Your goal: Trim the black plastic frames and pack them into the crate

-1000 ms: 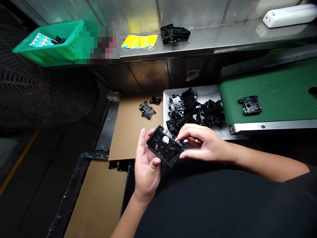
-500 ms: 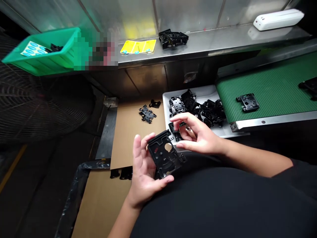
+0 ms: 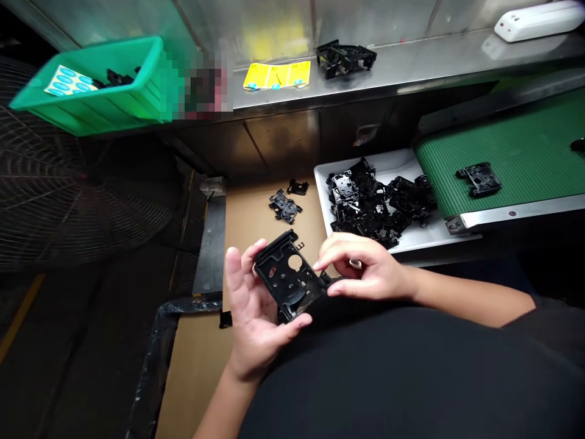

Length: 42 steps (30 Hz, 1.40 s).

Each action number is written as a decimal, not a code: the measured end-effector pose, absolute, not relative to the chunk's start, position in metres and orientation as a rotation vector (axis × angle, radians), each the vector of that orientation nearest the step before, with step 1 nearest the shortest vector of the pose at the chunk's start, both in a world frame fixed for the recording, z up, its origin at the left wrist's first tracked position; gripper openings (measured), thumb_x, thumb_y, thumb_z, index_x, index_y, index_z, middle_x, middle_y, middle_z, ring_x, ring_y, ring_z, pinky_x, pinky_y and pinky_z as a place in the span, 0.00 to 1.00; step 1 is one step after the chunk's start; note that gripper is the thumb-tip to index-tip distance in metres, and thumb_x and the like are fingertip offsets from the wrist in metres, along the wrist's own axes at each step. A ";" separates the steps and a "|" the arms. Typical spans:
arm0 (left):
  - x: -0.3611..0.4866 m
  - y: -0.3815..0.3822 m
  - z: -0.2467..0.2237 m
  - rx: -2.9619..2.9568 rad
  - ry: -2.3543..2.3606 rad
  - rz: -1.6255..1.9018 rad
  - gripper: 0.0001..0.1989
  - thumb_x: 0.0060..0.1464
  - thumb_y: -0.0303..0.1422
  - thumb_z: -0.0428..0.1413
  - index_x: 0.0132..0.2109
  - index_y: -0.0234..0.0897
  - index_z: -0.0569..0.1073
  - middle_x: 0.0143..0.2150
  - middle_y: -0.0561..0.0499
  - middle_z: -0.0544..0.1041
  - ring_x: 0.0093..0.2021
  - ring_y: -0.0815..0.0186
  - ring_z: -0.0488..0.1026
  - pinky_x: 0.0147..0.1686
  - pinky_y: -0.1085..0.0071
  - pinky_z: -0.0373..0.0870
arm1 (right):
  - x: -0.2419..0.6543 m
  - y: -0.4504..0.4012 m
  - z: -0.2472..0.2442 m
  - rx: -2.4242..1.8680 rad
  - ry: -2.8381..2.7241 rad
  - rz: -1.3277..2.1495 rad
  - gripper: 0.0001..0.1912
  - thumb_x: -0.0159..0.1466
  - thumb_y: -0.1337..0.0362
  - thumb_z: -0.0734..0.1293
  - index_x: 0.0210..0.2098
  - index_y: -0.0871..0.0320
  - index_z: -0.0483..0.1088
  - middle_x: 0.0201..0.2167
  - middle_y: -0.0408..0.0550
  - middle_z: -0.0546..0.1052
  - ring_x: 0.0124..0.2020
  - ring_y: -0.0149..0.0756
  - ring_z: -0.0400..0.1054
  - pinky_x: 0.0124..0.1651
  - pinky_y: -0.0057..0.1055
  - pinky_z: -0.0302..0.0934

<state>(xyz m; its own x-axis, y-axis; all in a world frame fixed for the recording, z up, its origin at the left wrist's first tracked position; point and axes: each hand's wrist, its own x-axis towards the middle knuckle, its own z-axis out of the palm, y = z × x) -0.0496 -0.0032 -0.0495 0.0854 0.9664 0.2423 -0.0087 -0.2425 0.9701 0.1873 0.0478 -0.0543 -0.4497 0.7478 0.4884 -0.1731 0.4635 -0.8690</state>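
Observation:
A flat black moulded plastic part point(image 3: 284, 285) with a round hole and a small reddish mark lies tilted in front of me. My left hand point(image 3: 253, 320) holds it from the left and below, thumb along its lower edge and fingers behind its upper left side. At the part's right edge is my right hand point(image 3: 372, 268), its forefinger and thumb closing on a small tab there. A ring shows on one of its curled fingers. Beyond my hands, a white tray point(image 3: 322, 183) holds a heap of similar black parts point(image 3: 365, 204).
Two loose black parts point(image 3: 286, 206) lie on the cardboard point(image 3: 247, 210). A green conveyor belt point(image 3: 525, 158) at right carries black parts. On the steel ledge point(image 3: 402, 70) are a yellow sheet point(image 3: 276, 75), a black assembly point(image 3: 346, 59) and a white device point(image 3: 539, 21). A green bin point(image 3: 114, 100) stands by a fan point(image 3: 82, 201).
My right hand has come down and left onto the part's right edge, where it was apart from it before. The part has shifted slightly left in my left hand. The view has shifted a little.

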 end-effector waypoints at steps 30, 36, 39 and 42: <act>-0.071 -0.003 -0.062 1.341 0.972 1.313 0.52 0.44 0.37 0.76 0.73 0.53 0.62 0.76 0.43 0.63 0.75 0.46 0.60 0.70 0.51 0.66 | 0.163 0.032 -0.058 -0.599 -1.716 1.116 0.12 0.66 0.64 0.75 0.48 0.58 0.77 0.40 0.48 0.76 0.33 0.32 0.68 0.30 0.28 0.64; -0.066 -0.007 -0.057 1.655 1.082 1.430 0.61 0.36 0.29 0.79 0.73 0.56 0.60 0.72 0.44 0.61 0.72 0.42 0.63 0.68 0.45 0.68 | 0.162 0.032 -0.035 -0.870 -1.685 1.232 0.19 0.67 0.59 0.74 0.55 0.54 0.71 0.44 0.47 0.74 0.26 0.26 0.61 0.23 0.24 0.58; -0.068 -0.006 -0.059 1.824 1.197 1.452 0.60 0.40 0.28 0.77 0.76 0.53 0.57 0.72 0.43 0.60 0.72 0.42 0.62 0.68 0.46 0.69 | 0.152 0.036 -0.019 -0.961 -1.819 1.081 0.27 0.65 0.61 0.74 0.62 0.54 0.68 0.47 0.50 0.76 0.33 0.31 0.69 0.30 0.27 0.68; -0.070 -0.003 -0.060 2.092 1.266 1.453 0.62 0.39 0.32 0.78 0.77 0.50 0.55 0.70 0.41 0.62 0.70 0.42 0.64 0.66 0.45 0.71 | 0.142 0.041 -0.010 -0.972 -1.932 1.003 0.35 0.65 0.61 0.73 0.68 0.55 0.62 0.52 0.53 0.77 0.45 0.40 0.74 0.43 0.36 0.74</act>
<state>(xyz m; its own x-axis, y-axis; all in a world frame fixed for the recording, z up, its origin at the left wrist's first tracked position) -0.0697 -0.0027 -0.0599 0.1020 0.7900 0.6045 0.4904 -0.5687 0.6604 0.1417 0.0410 -0.0096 -0.4397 0.8595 0.2606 0.2814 0.4074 -0.8688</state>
